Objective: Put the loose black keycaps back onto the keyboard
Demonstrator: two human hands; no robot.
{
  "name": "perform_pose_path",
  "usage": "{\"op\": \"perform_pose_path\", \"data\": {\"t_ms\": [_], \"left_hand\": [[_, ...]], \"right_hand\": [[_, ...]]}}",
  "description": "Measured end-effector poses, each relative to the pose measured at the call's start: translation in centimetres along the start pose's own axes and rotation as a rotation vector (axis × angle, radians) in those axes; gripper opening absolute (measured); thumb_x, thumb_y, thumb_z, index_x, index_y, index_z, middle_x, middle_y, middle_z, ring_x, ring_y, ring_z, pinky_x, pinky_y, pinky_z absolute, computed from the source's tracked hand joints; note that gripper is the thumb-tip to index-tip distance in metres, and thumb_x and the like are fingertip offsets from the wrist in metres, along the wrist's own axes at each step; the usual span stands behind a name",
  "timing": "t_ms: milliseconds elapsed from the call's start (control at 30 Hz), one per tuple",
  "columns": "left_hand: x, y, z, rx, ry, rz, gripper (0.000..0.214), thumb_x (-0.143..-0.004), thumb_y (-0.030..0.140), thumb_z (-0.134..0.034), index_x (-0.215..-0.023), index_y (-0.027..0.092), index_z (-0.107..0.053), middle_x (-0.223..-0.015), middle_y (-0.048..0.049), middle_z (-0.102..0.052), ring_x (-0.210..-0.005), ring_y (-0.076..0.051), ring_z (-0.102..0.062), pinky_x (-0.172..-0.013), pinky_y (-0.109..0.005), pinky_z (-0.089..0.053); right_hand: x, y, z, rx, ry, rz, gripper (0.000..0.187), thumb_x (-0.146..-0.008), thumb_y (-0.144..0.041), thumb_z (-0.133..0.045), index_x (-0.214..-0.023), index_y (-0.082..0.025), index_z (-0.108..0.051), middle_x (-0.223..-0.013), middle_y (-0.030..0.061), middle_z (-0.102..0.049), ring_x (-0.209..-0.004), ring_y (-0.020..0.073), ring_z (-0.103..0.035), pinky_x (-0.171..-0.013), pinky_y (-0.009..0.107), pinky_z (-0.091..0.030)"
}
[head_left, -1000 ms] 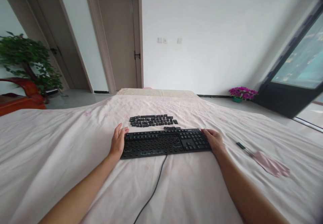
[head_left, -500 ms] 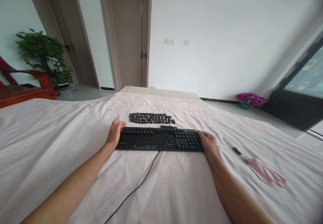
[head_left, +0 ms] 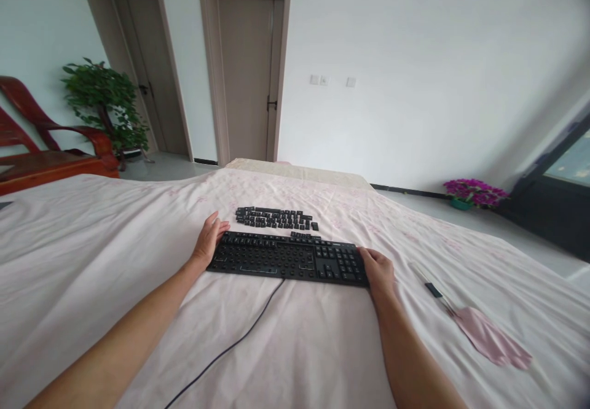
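A black keyboard [head_left: 295,268] lies on the cloth with its back edge away from me. Most of its main block lacks keycaps, showing bare key posts, while the top row and number pad still carry theirs. My left hand [head_left: 209,240] holds the left end, its fingertips pointing up past the back corner. Around the right end, my right hand [head_left: 378,269] is closed, with its fingers partly hidden. Beyond the keyboard, loose black keycaps [head_left: 274,218] are laid out in rows. A smaller group of keycaps [head_left: 303,236] sits close to its back edge.
A pale pink patterned cloth [head_left: 138,243] covers the wide surface. The keyboard's cable [head_left: 230,346] runs toward me. To the right lie a thin tool with a black grip [head_left: 433,290] and a pink cloth [head_left: 493,336]. A wooden chair [head_left: 59,151] and plants stand farther off.
My view has turned slightly left and tilted, so the keyboard now slopes down to the right in the picture. Both hands stay at its ends, and the keycaps look unmoved.
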State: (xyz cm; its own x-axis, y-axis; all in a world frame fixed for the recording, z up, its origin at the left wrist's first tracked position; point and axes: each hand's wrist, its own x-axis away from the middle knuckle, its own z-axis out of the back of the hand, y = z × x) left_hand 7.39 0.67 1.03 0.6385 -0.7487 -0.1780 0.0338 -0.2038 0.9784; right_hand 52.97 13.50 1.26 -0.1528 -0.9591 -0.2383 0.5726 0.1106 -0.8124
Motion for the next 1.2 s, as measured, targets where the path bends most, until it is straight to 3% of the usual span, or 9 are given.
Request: {"op": "perform_pose_path", "data": {"t_ms": [1200], "left_hand": [[-0.15, -0.29, 0.00, 0.017, -0.045, 0.007, 0.068, -0.088, 0.057, -0.045, -0.144, 0.020, -0.036, -0.114, -0.0136, -0.068, -0.108, -0.023, -0.064, -0.099, -0.043, -0.043]], "right_hand": [[0.44, -0.49, 0.27, 0.048, -0.026, 0.031, 0.047, -0.082, -0.052, -0.049, -0.106, -0.019, -0.073, -0.099, 0.0078, -0.074, -0.097, 0.0269, -0.066, -0.087, 0.035, -0.047]]}}
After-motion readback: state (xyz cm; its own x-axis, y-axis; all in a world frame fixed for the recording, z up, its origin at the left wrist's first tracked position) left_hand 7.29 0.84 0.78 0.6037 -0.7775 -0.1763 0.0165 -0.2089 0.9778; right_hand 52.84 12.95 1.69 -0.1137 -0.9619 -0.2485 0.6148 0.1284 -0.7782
